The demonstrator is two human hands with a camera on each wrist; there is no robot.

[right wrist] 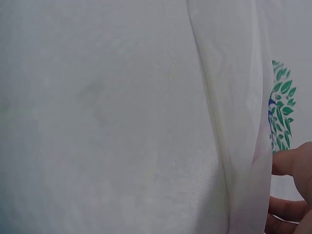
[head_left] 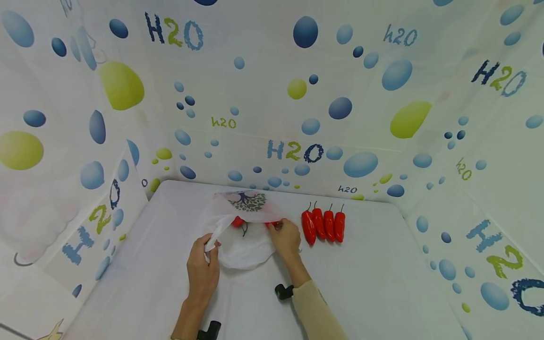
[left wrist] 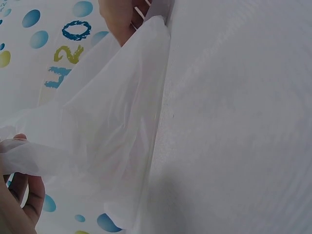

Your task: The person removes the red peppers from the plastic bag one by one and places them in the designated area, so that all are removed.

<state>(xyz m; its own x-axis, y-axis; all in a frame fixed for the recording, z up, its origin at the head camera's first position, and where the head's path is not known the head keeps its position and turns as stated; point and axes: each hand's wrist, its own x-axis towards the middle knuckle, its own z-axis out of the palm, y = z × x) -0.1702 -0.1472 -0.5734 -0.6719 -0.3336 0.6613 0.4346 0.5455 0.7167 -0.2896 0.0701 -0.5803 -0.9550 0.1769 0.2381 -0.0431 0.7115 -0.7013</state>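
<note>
A white plastic bag (head_left: 244, 252) with a tree print lies on the table, its mouth facing the person. The left hand (head_left: 203, 271) grips the left edge of the mouth; the left wrist view shows its fingers curled on the thin plastic (left wrist: 73, 131). At the right edge, the right hand (head_left: 286, 238) pinches the lip of the bag. In the right wrist view its thumb and fingers are at the bag's edge (right wrist: 246, 161). Inside the mouth a red pepper (head_left: 238, 221) shows with its green stem, and more red shows beside the right fingertips.
Several red peppers (head_left: 329, 225) lie in a row to the right of the bag, stems pointing away. The white table (head_left: 374, 274) is bordered by a patterned curtain (head_left: 263, 94) behind and at both sides.
</note>
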